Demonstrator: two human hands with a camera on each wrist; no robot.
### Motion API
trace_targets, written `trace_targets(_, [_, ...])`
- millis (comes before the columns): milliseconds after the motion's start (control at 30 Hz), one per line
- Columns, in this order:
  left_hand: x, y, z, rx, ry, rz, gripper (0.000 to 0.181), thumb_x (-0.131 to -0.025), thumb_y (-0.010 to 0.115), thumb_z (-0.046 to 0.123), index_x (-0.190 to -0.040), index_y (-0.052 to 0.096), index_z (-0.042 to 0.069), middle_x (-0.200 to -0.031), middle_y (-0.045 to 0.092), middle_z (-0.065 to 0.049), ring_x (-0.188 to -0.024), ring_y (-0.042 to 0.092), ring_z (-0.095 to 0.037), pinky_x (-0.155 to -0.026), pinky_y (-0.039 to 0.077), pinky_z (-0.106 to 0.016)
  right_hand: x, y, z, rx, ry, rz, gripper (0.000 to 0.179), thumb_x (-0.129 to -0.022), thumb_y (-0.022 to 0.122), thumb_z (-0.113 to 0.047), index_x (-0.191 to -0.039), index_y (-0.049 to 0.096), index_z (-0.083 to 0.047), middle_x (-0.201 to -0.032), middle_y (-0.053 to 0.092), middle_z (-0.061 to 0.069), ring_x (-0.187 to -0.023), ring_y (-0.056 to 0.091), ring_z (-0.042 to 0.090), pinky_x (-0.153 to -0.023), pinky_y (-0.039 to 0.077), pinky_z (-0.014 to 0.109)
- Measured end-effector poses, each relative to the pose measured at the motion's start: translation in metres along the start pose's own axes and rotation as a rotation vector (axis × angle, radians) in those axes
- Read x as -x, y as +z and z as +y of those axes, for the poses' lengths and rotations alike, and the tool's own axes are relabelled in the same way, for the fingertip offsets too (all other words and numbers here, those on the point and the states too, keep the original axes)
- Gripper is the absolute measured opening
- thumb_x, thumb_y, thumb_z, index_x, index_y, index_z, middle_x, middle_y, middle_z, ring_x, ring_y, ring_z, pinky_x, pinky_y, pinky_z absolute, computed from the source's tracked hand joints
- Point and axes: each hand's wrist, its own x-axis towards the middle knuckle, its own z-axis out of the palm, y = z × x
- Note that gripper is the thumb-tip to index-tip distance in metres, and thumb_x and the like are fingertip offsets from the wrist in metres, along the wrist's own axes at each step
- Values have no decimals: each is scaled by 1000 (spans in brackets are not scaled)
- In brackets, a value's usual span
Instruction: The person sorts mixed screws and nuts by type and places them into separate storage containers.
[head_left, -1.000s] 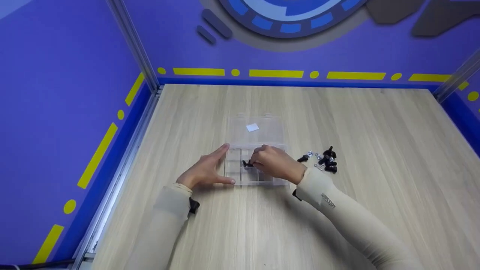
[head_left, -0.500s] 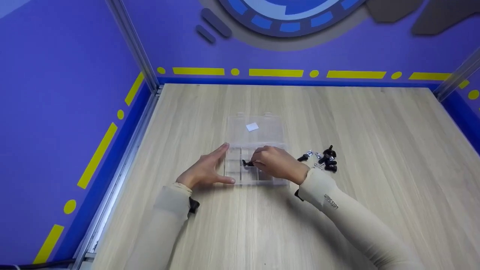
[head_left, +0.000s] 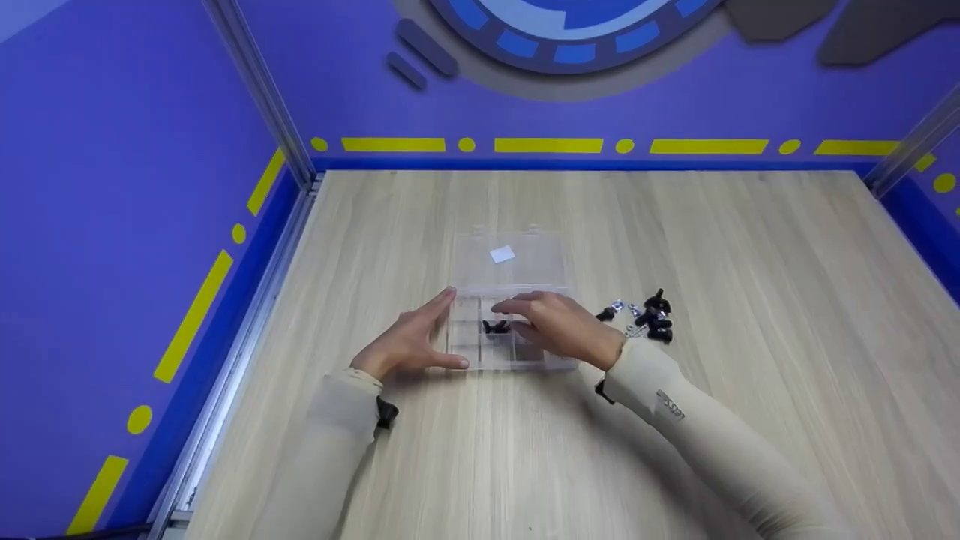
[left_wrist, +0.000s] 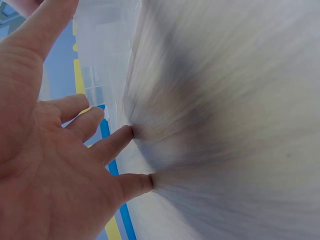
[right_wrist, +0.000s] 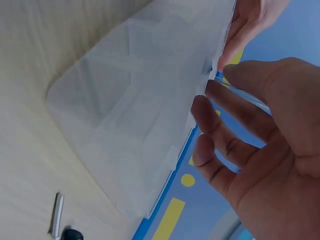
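A clear plastic compartment box lies on the table with its lid folded open behind it. Small black bolts lie in a middle compartment; their exact kind is hard to tell at this size. My left hand spans the box's left side, fingers and thumb spread. In the left wrist view, the fingertips of that hand touch the table. Over the box, my right hand has its thumb and fingers parted, and no thing shows between them in the right wrist view.
Right of the box is a loose pile of black knob-like bolts and small silver hardware. A single black bolt lies nearer the box. A white label is on the lid. Purple panels wall the table's back and left.
My right hand has let go of a black bolt, which lies with another in the compartment. Its fingers have parted from the thumb. My left hand keeps its place.
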Motion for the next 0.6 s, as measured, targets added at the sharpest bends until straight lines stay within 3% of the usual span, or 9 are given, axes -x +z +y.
trace_targets(233, [1, 1, -2, -4, 8, 14, 124, -76, 89, 50, -167, 11, 17, -172, 8, 2, -157, 13, -22, -127, 13, -48, 20, -18, 18, 42, 9, 111, 35, -96, 70, -1, -131, 70, -7, -126, 71, 10, -115, 67, 28, -97, 57, 42])
trace_targets(600, [0, 2, -2, -22, -5, 13, 123, -78, 88, 51, -167, 9, 19, -172, 7, 3, -157, 13, -21, -126, 7, -56, 70, -41, 62, 126, 148, 197, 29, -91, 73, 3, -120, 73, -2, -120, 72, 14, -103, 63, 34, -86, 56, 47])
